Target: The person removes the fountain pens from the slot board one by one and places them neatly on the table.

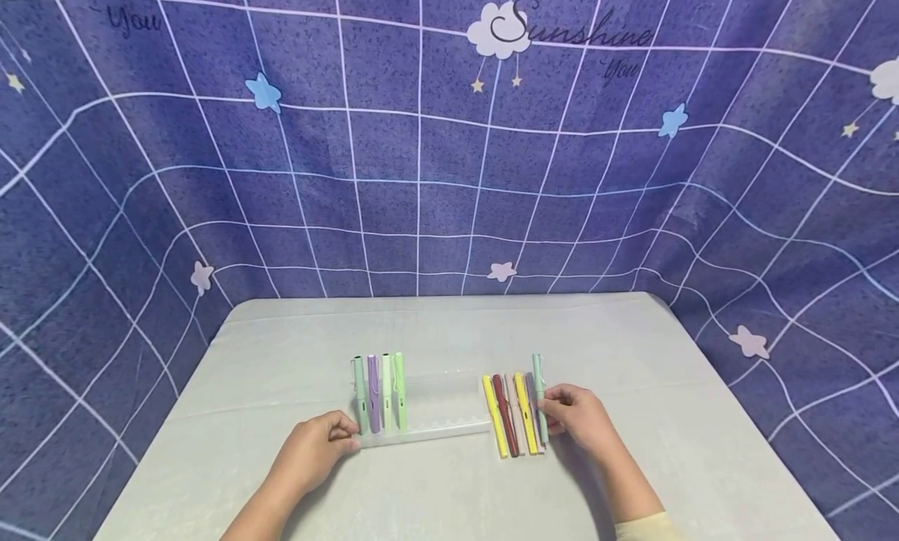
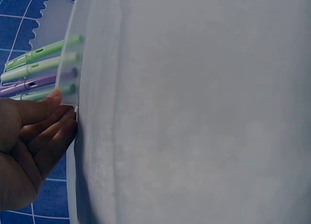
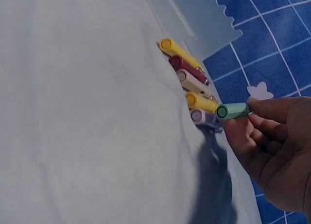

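Observation:
My left hand (image 1: 316, 451) pinches the near left corner of a clear plastic pen tray (image 1: 438, 432), thumb on its wall in the left wrist view. Side by side in the tray's left part lie a grey-green pen (image 1: 360, 400), a purple pen (image 1: 374, 404), a pale green pen (image 1: 386, 404) and a bright green pen (image 1: 401, 404). To the right of the tray, my right hand (image 1: 579, 418) holds a mint green pen (image 3: 234, 111) between thumb and fingers. In the right wrist view this pen is raised beside the lavender pen (image 3: 198, 116) at the row's end.
On the white table (image 1: 435, 494), beside the tray's right end, lies a row of pens: a yellow pen (image 1: 495, 416), a dark red pen (image 1: 506, 420), a pale pink pen (image 1: 515, 408), another yellow pen (image 1: 524, 412) and the lavender one. A blue patterned cloth (image 1: 449, 151) hangs behind and at both sides.

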Demonstrator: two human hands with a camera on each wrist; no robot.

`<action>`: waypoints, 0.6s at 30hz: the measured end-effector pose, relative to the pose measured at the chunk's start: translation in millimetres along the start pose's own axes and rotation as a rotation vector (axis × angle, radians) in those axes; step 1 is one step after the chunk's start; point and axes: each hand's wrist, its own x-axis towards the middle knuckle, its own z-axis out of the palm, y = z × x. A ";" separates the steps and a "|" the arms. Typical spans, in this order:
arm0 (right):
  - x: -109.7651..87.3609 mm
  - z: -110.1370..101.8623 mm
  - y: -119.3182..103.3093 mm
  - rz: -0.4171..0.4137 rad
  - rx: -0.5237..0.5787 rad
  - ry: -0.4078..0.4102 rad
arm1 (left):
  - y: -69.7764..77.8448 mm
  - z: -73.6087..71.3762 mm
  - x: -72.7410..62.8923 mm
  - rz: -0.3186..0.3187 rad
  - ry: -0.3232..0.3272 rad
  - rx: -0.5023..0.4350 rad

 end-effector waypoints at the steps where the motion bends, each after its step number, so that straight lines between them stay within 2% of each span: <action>1: -0.7 -1.3 1.6 0.006 -0.010 0.006 | 0.2 -0.2 -0.2 -0.001 -0.001 -0.002; 9: -3.8 -4.9 12.2 0.090 -0.104 0.024 | 1.3 -2.3 -0.6 0.001 0.001 -0.004; 18: -4.0 0.2 20.6 0.085 -0.279 0.057 | -1.1 -0.7 0.1 0.007 0.001 -0.011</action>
